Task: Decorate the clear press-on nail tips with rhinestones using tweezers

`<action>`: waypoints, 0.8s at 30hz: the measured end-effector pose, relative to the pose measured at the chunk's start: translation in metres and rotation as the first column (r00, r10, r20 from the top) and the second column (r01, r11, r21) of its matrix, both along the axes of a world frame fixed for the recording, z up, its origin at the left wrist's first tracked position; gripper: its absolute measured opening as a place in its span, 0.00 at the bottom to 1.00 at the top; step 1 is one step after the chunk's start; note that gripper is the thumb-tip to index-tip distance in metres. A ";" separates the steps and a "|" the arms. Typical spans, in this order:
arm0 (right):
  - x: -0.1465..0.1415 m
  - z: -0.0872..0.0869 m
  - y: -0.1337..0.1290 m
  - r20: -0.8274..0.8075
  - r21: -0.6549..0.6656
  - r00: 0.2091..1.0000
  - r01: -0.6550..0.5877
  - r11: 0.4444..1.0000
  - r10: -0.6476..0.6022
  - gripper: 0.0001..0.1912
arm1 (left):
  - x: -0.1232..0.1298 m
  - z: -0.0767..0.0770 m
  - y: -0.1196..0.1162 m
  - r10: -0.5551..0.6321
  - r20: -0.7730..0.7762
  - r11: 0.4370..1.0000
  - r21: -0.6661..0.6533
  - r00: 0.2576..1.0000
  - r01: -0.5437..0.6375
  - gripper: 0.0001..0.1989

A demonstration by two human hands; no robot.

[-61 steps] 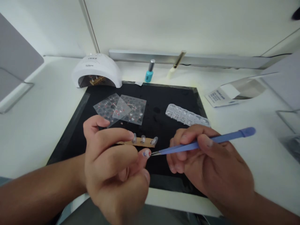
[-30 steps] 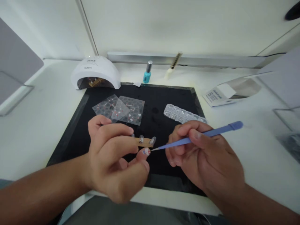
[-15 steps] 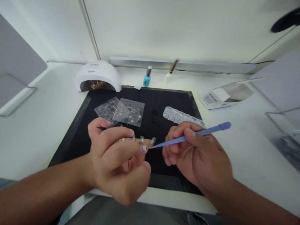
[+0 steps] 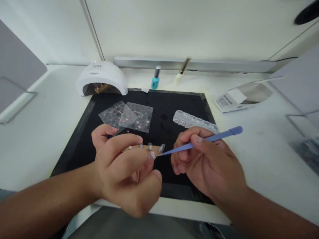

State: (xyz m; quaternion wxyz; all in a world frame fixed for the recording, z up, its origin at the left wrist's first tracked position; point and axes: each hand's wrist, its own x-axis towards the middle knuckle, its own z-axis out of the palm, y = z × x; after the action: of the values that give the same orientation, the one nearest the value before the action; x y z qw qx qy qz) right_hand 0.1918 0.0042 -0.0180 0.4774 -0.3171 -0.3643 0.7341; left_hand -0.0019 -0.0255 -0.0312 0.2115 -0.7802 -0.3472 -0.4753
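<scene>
My left hand (image 4: 124, 169) is closed around a tan nail tip holder (image 4: 144, 147), mostly hidden behind the fingers. Several clear false nails (image 4: 150, 146) stick up along its edge. At the tip of my left index finger is a small nail piece (image 4: 153, 155) with a white, red and blue pattern; whether it is a tip or a sticker I cannot make out. My right hand (image 4: 208, 156) pinches slim blue tweezers (image 4: 179, 148) between thumb and fingers. Their pale point reaches the patterned piece, touching it or very close.
Two clear sticker sheets (image 4: 136, 117) overlap on the black mat (image 4: 164, 99). A clear compartment case (image 4: 190, 120) lies behind my right hand. Along the back stand a white nail lamp (image 4: 102, 74), a turquoise polish bottle (image 4: 155, 82) and a gold-capped bottle (image 4: 183, 69). An open white box (image 4: 226, 102) sits at right.
The patterned piece seems turned slightly, and the tweezers' point has shifted a little left against it. Both hands keep their grip. The whole view has moved slightly.
</scene>
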 end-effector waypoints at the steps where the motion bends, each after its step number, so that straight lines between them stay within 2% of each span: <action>1: 0.000 0.000 0.000 -0.001 -0.001 1.000 0.004 1.000 -0.004 0.06 | 0.001 -0.001 0.000 -0.003 0.010 1.000 0.011 1.000 0.003 0.20; 12: -0.002 -0.001 -0.001 0.024 0.022 0.998 0.051 0.998 -0.052 0.06 | 0.004 -0.001 0.003 -0.004 0.032 0.998 0.067 0.999 0.002 0.19; 18: -0.001 -0.001 0.001 -0.002 0.033 0.999 0.050 0.998 -0.050 0.06 | -0.006 0.002 -0.005 -0.013 -0.201 0.994 -0.104 0.980 -0.008 0.20; 21: 0.000 -0.001 0.006 -0.016 0.057 0.998 0.059 0.997 -0.058 0.04 | -0.009 0.000 -0.005 -0.041 -0.151 0.992 -0.121 0.988 0.023 0.18; 24: 0.000 -0.002 0.010 -0.010 0.098 0.998 0.069 0.993 -0.068 0.03 | -0.015 0.003 -0.002 -0.141 -0.037 0.973 -0.189 0.989 0.131 0.17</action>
State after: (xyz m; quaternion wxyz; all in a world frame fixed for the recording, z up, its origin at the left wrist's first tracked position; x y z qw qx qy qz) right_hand 0.1913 0.0146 -0.0199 0.5185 -0.3032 -0.3871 0.6995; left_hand -0.0165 -0.0279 -0.0277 0.1133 -0.8301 -0.3304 -0.4346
